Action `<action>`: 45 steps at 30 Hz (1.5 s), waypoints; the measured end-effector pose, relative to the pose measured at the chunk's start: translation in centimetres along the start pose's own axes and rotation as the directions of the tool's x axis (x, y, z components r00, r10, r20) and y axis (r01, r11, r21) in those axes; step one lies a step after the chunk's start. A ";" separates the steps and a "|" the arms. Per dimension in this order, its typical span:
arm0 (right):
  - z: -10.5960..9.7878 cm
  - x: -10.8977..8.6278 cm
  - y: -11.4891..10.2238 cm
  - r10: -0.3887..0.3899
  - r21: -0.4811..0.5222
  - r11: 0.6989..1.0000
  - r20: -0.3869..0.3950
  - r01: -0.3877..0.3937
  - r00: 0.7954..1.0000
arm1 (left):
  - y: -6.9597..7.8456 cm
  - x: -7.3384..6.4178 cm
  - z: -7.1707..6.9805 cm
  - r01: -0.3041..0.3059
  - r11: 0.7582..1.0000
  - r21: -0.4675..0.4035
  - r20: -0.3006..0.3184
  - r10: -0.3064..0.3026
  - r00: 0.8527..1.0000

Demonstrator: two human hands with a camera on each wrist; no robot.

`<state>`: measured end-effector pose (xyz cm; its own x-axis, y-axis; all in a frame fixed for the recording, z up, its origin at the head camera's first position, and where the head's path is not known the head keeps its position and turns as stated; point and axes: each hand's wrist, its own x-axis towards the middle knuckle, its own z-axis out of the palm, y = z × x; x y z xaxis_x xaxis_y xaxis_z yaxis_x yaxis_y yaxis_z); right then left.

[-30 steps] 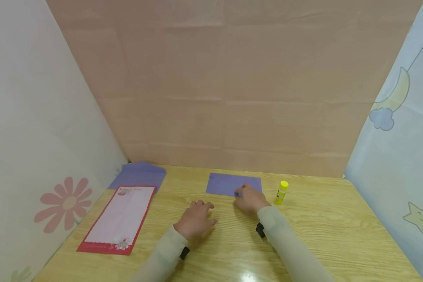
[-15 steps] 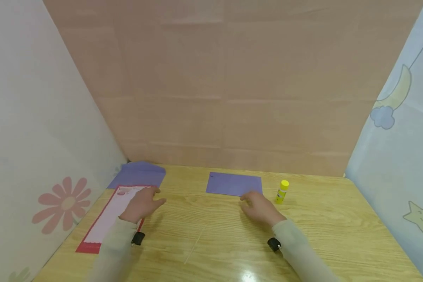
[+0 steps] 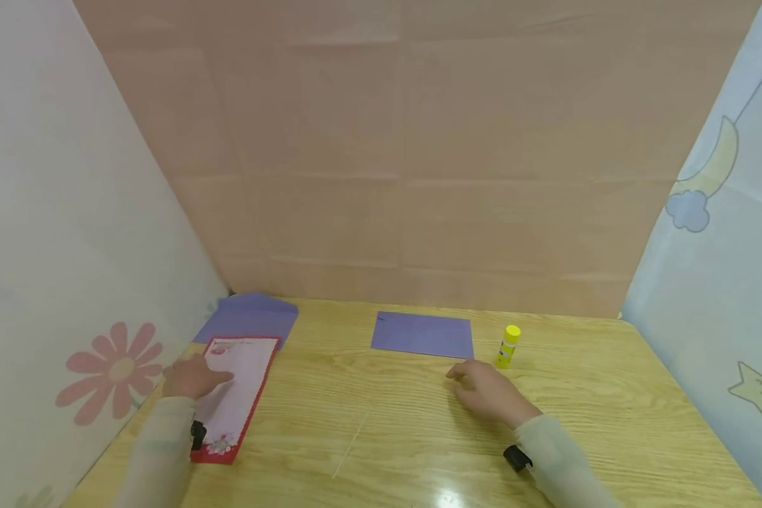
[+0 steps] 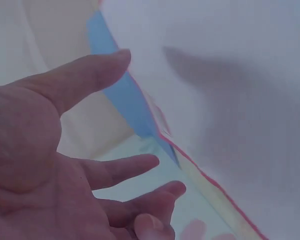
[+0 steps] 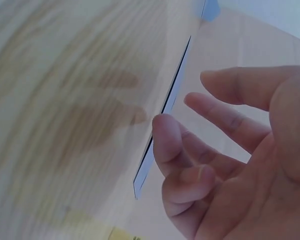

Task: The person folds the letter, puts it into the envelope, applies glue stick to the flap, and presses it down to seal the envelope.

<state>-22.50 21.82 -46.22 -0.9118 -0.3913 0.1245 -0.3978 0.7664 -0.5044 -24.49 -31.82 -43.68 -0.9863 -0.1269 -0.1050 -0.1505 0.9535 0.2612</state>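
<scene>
A sheet of letter paper [image 3: 244, 388] with a red scalloped border and flower print lies at the left. My left hand [image 3: 192, 377] is over its left side, fingers and thumb spread and nothing held; in the left wrist view the thumb overlaps the sheet's edge. Under the sheet's far end lies a purple envelope [image 3: 257, 316] with its flap raised. My right hand [image 3: 489, 395] hovers with loosely bent fingers just in front of a second purple envelope [image 3: 422, 334], which lies flat; the right wrist view shows that envelope [image 5: 146, 165] edge-on behind the fingertips.
A yellow glue stick [image 3: 509, 346] stands upright, cap on, right of the flat envelope. The wooden table [image 3: 355, 395] meets a tan paper backdrop [image 3: 394, 176] at the back. Pale printed walls close in both sides, the left one near my left hand.
My left hand has swung left from mid-table to over the letter paper. My right hand has drawn back from the flat envelope, toward me and to the right. Both envelopes stay put.
</scene>
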 end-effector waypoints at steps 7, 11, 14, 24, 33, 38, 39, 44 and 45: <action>-0.4 -0.6 0.6 0.030 0.001 1.000 -0.008 -0.030 1.000 | -1.3 -0.6 -0.1 0.108 0.994 -0.014 0.050 -0.107 0.993; -0.6 -0.9 0.9 0.046 -0.004 0.999 -0.022 -0.046 0.999 | -1.8 -0.5 0.1 0.090 0.996 -0.015 0.058 -0.089 0.994; -0.7 -1.0 1.0 0.030 -0.015 0.999 -0.028 -0.031 0.999 | -2.3 -0.3 0.4 0.091 0.996 -0.012 0.059 -0.090 0.994; -0.5 -0.9 1.0 0.035 -0.002 0.999 -0.016 -0.035 0.999 | -3.2 0.2 1.0 0.108 0.993 -0.056 0.035 -0.106 0.994; -0.3 -0.9 0.9 -0.005 -0.009 1.000 0.006 0.005 1.000 | -3.0 0.0 0.9 0.145 0.983 -0.114 0.061 -0.138 0.989; -0.5 -0.9 0.5 0.003 -0.008 1.000 0.010 -0.003 1.000 | -3.1 -0.1 0.9 0.127 0.981 -0.144 0.067 -0.119 0.991; -0.5 -1.0 0.4 0.010 -0.006 1.000 0.010 -0.010 1.000 | -3.2 0.0 1.0 0.129 0.981 -0.147 0.071 -0.119 0.990; -0.5 -1.0 0.3 0.022 -0.005 1.000 0.010 -0.022 1.000 | -3.3 -0.1 1.3 0.159 0.971 -0.179 0.090 -0.145 0.985; -0.5 -1.0 0.3 0.017 -0.007 1.000 0.009 -0.017 1.000 | -3.2 -0.1 1.3 0.166 0.969 -0.184 0.094 -0.151 0.984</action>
<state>-21.75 22.66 -46.06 -0.9175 -0.3829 0.1077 -0.3828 0.7765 -0.5006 -23.80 -34.49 -45.76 -0.9416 -0.2432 -0.2327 -0.3220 0.8522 0.4123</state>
